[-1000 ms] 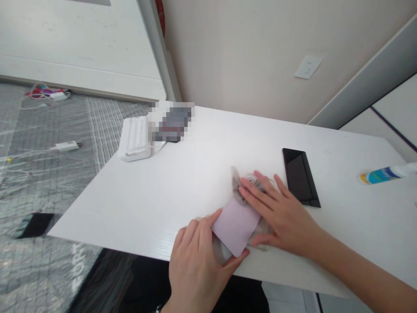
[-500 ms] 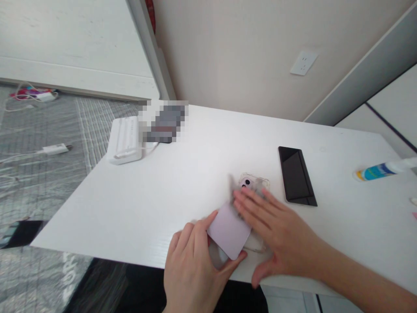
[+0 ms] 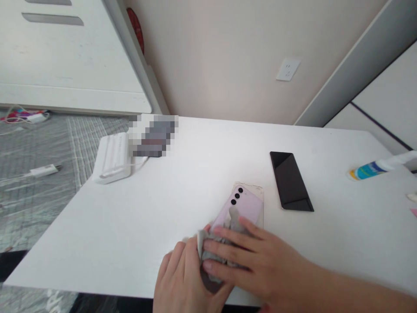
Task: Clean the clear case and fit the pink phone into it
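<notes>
A lilac smartphone (image 3: 249,204) is held back side up and slanted above the table's near edge, its three black camera lenses at the upper left corner. My left hand (image 3: 184,276) grips its lower end from the left side. With my right hand (image 3: 250,261) I press a crumpled grey cloth (image 3: 233,224) against the phone's back; the fingers lie stretched over the cloth and hide much of the phone. A clear phone case (image 3: 239,184) lies on the table behind the phone, mostly covered by it.
On the white table (image 3: 195,174), a black phone or tablet (image 3: 291,181) lies to the right. A spray bottle (image 3: 369,170) lies farther right. At the back left are a white power bank (image 3: 112,157) with a cable and a pixelated device (image 3: 154,141). A wall socket (image 3: 288,69) is behind.
My right hand with the cloth has slid down and left along the phone's back, uncovering the cameras and upper part. The view has tilted slightly.
</notes>
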